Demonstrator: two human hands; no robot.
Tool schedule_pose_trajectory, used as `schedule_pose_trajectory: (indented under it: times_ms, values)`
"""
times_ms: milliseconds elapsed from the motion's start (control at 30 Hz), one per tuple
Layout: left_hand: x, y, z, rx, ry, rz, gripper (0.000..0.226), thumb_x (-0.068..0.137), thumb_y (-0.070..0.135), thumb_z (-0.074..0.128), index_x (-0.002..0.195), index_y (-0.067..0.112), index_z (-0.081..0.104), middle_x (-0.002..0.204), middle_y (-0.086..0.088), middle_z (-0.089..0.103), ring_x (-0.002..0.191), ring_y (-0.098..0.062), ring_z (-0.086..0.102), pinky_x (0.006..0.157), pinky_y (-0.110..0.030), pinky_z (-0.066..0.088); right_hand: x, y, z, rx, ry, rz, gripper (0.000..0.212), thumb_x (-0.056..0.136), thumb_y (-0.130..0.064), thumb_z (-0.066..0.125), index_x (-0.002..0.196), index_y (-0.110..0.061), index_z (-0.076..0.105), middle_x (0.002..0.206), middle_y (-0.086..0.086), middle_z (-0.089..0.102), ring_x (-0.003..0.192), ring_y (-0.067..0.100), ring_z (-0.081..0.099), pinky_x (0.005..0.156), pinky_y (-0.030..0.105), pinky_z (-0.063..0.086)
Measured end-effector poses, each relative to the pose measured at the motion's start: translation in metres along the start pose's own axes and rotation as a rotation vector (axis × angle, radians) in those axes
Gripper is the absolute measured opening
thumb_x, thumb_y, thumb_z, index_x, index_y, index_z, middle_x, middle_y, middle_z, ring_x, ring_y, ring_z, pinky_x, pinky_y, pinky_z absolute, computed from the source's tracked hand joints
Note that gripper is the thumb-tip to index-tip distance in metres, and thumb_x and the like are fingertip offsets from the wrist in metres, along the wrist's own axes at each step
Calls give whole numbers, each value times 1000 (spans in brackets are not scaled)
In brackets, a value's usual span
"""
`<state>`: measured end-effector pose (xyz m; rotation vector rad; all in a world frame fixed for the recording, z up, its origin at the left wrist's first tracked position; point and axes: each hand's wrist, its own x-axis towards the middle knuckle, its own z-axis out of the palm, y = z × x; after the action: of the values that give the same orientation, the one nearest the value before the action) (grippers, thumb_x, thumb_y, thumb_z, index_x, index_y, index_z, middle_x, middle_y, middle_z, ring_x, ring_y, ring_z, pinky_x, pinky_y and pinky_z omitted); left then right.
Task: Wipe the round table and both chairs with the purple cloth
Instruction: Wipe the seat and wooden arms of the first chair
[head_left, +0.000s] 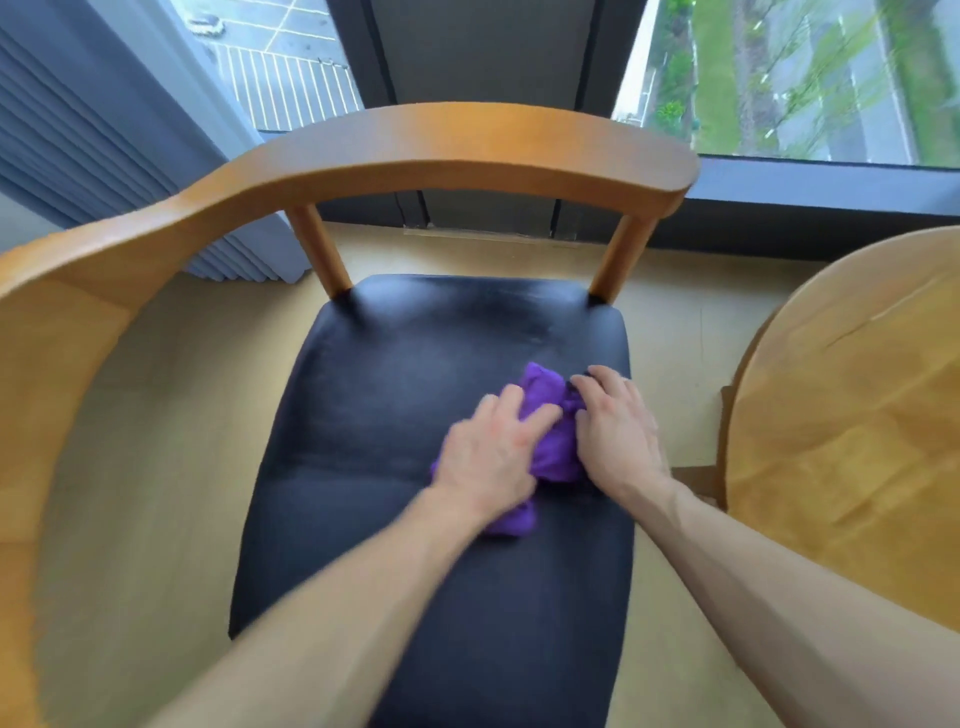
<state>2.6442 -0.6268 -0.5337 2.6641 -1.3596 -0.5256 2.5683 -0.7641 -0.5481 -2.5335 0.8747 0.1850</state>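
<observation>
My left hand (491, 452) lies flat, fingers loosely spread, pressing the bunched purple cloth (545, 415) onto the black seat (395, 395) of the wooden chair (415, 140). My right hand (618, 426) presses the cloth's other side, fingers straight. The round table (852, 431) stands just to my right.

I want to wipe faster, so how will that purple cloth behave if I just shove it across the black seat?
The purple cloth lies crumpled in folds under both hands, so it is probably soft and floppy and would likely bunch up. The black seat looks smooth with some sheen, so the cloth should slide easily.
</observation>
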Motion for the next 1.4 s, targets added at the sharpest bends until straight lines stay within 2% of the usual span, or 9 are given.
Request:
schedule_pose_trajectory:
  times_ms: [67,233,367,500,633,833,967,1133,1400]
  values:
    - [3,-48,-15,31,28,-27,69,74,28,66,135,44,38,123,-1,42,114,-26,49,67,-38,49,-12,1,4,24,13,-10,44,88,-11,55,131,-14,57,147,7,45,134,30,42,110,41,39]
    - [31,-155,-60,-132,247,-611,50,80,16,67,127,26,52,112,-23,56,105,-45,59,88,-49,49,-24,3,1,120,-86,0,54,93,-14,49,147,-19,43,163,3,22,150,21,18,122,30,16]
    - [78,-149,-61,-106,246,-845,35,83,14,63,117,11,58,120,-30,57,114,-49,55,95,-51,47,-18,10,-11,201,-120,-2,51,94,-7,43,144,-17,48,163,1,24,150,18,19,120,27,16]
    - [130,-37,-27,-110,213,-670,45,88,20,66,130,18,51,133,-20,44,125,-42,44,96,-51,45,-14,12,-23,370,-134,68,55,92,2,39,143,-13,47,157,2,35,144,21,33,115,33,30]
    - [134,54,-4,-41,169,-312,48,88,20,61,135,28,51,135,-8,43,120,-33,40,87,-46,45,3,13,-36,667,107,342,43,88,4,42,129,-7,51,130,15,51,117,34,51,93,33,34]
    - [103,25,3,-156,63,289,62,79,24,67,139,33,52,134,4,54,105,-25,51,92,-38,46,22,12,-40,605,340,360,41,100,-19,42,141,-23,46,143,3,42,126,25,46,96,35,38]
    - [96,-22,-34,-551,95,134,62,85,26,53,146,29,45,141,7,54,119,-12,53,105,-25,39,28,-1,-30,246,309,234,58,96,-44,48,150,-30,35,159,7,25,142,30,28,111,50,33]
    - [89,-124,-25,34,147,-50,54,96,46,40,146,27,45,156,-6,40,138,-32,42,111,-54,35,51,-31,-3,0,28,213,108,76,-76,55,158,-25,6,166,11,-4,152,37,-4,120,57,13]
    - [65,-153,0,166,2,-21,66,100,58,27,158,39,2,168,3,-5,154,-18,-7,123,-54,2,49,-30,15,-89,187,307,91,72,-65,60,145,-17,36,162,9,20,143,39,22,110,56,32]
